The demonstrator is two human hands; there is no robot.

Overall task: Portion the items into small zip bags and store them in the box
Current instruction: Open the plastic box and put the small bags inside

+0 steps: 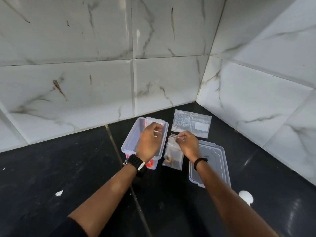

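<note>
A clear plastic box (130,139) with orange latches stands on the black counter, with small empty zip bags leaning at its far end. My left hand (149,142) hovers over the box, fingers pinched on a small clear zip bag (158,132). My right hand (187,144) is just right of the box, pinching the top edge of another small zip bag (174,136). Below it lies a filled small bag (172,159) with tan pieces inside. A larger zip bag (191,123) lies flat behind my right hand.
The box's clear lid (215,161) lies on the counter to the right, partly under my right forearm. Marble-tiled walls meet in a corner close behind the items. A white spot (245,196) and a small white scrap (59,192) lie on the black counter.
</note>
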